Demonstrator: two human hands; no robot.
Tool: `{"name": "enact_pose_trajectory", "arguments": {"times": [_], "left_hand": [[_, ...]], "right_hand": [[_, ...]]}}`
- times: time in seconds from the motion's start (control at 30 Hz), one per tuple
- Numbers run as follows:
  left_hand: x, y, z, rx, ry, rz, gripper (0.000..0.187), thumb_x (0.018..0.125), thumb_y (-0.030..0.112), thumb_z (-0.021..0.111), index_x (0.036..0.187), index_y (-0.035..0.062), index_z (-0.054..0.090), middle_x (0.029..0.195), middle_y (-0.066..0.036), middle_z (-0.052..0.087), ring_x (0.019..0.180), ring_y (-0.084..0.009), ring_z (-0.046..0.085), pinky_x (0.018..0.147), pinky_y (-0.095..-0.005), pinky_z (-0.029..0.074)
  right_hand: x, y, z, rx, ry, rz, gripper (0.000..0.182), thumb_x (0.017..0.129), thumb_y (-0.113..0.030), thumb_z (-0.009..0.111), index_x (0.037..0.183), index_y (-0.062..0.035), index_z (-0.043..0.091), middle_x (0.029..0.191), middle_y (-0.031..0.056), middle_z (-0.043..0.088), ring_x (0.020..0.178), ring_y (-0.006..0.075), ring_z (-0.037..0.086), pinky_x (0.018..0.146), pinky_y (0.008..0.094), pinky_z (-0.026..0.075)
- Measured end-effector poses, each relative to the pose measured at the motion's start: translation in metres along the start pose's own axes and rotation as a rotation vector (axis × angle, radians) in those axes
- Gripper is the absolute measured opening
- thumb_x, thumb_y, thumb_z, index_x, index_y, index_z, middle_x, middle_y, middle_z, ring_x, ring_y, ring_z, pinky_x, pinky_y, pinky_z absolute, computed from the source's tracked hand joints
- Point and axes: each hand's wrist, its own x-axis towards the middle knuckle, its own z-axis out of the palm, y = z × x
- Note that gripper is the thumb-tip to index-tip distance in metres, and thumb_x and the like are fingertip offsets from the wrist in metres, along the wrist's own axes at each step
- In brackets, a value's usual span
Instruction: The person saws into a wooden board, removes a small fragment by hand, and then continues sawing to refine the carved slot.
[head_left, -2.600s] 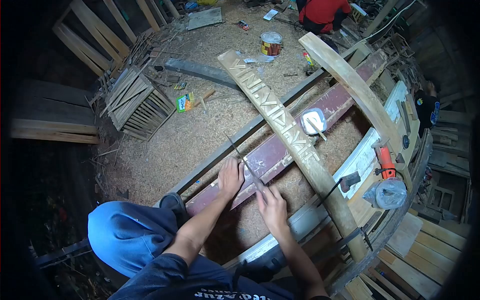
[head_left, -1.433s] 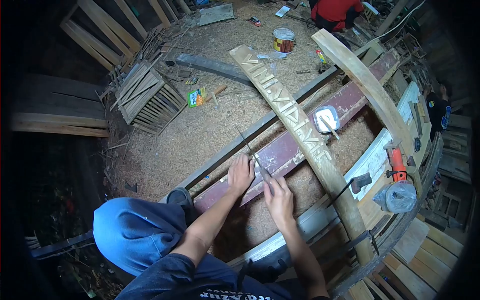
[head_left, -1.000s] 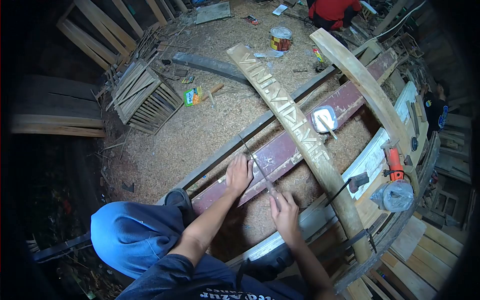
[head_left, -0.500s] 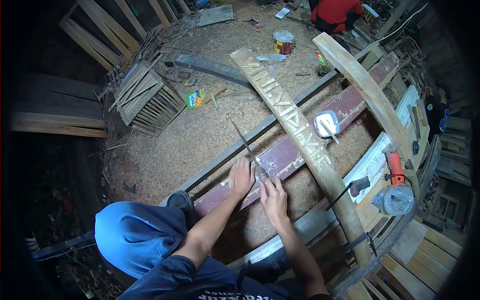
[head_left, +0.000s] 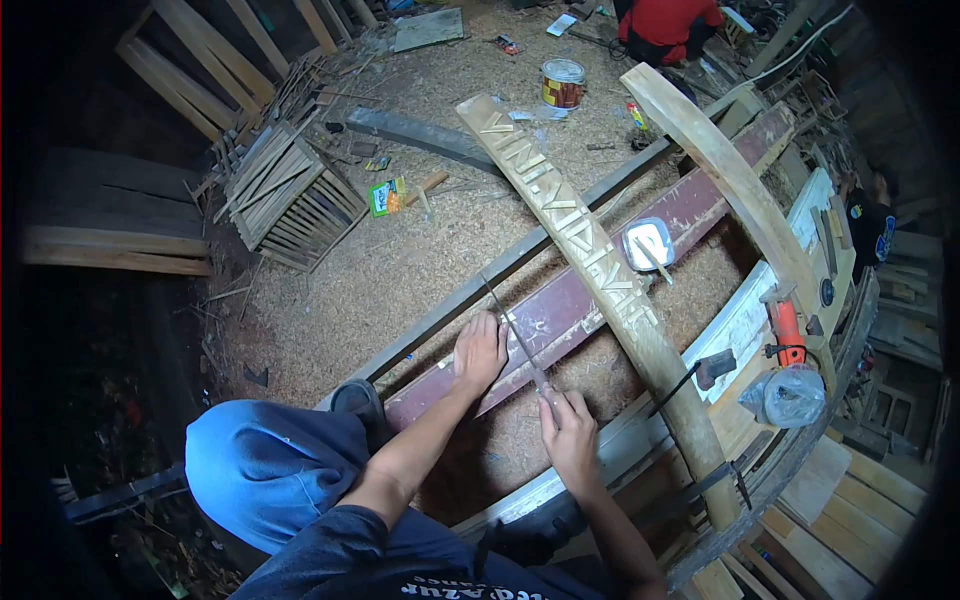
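Observation:
My right hand (head_left: pixel 571 440) is closed round the handle of a narrow hand saw (head_left: pixel 519 343), whose long thin blade points up and to the left across a reddish-brown plank (head_left: pixel 550 314). Beside the blade, my left hand (head_left: pixel 481 352) presses down on the plank with its fingers together. Whatever lies under those fingers is hidden. A long wooden beam (head_left: pixel 567 226) with small wood strips laid in a zigzag crosses over the plank to the right. Near it on the plank stands a plastic tub (head_left: pixel 649 245) of white paste with a stick in it.
A curved timber (head_left: pixel 725 150) lies at the right, near an orange power tool (head_left: pixel 788 332) and a plastic bag (head_left: pixel 790 397). A paint can (head_left: pixel 563 84) and a slatted crate (head_left: pixel 296 199) stand on the shavings-covered floor. Another person (head_left: pixel 668 28) in red crouches at the back.
My right hand has drawn the saw back toward my body, down and slightly right. My left hand stays almost in the same place on the plank.

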Motion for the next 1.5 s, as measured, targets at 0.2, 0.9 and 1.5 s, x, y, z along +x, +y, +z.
{"name": "enact_pose_trajectory", "arguments": {"times": [0.2,0.9,1.5], "left_hand": [[-0.002,-0.003,0.001,0.01,-0.007,-0.014,0.025,0.102,0.024,0.055,0.098,-0.0001,0.051,0.094,-0.022,0.057,0.092,-0.0419,0.059,0.082,-0.0507,0.049],[0.0,-0.003,0.002,-0.004,0.028,0.006,0.023,0.1,0.021,0.058,0.099,-0.0005,0.05,0.093,-0.023,0.058,0.092,-0.0431,0.06,0.08,-0.0516,0.049],[0.0,0.004,-0.001,-0.025,0.026,-0.086,0.026,0.104,0.024,0.052,0.099,-0.0013,0.049,0.096,-0.023,0.055,0.095,-0.0429,0.058,0.083,-0.0512,0.047]], "right_hand": [[0.026,-0.016,0.019,-0.007,0.01,-0.004,0.029,0.099,-0.015,0.066,0.127,-0.0114,0.07,0.099,0.0162,0.064,0.084,0.0385,0.068,0.071,0.0479,0.054],[0.02,-0.001,0.013,0.062,0.032,-0.058,0.025,0.096,-0.013,0.068,0.121,-0.0088,0.072,0.097,0.0164,0.066,0.084,0.0392,0.069,0.068,0.0488,0.055],[0.004,-0.003,-0.013,0.008,0.019,-0.024,0.021,0.096,-0.017,0.07,0.115,-0.0081,0.074,0.094,0.0166,0.065,0.078,0.0395,0.068,0.067,0.0479,0.053]]}}
